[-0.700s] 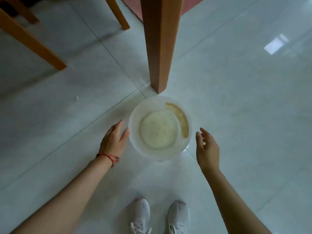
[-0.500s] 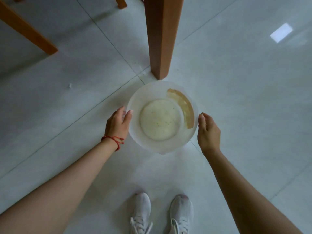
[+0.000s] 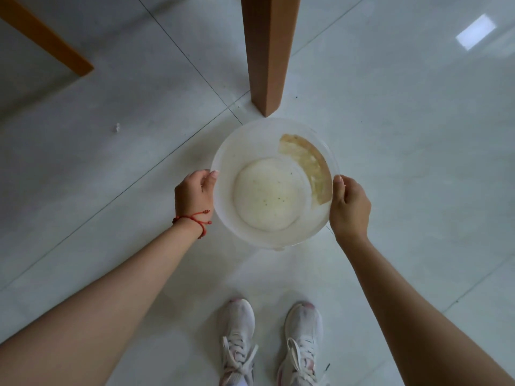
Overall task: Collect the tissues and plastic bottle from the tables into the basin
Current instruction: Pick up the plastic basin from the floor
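Head view: both hands, left (image 3: 195, 190) and right (image 3: 349, 207), grip basin (image 3: 274, 232) rim.

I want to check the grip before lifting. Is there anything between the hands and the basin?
Nothing visible. The left hand and right hand already grip opposite sides of the basin rim, thumbs over the edge. The wooden table leg stands just beyond the far rim, apart from both hands.

We've got one view only, worn on the head, looking almost straight down at the tiled floor (image 3: 390, 162). Wide-angle lens, lines bowing toward the edges. We're close over both forearms, with the shoes (image 3: 271, 341) at the bottom edge and a wooden table leg (image 3: 267, 51) rising toward us at the top.
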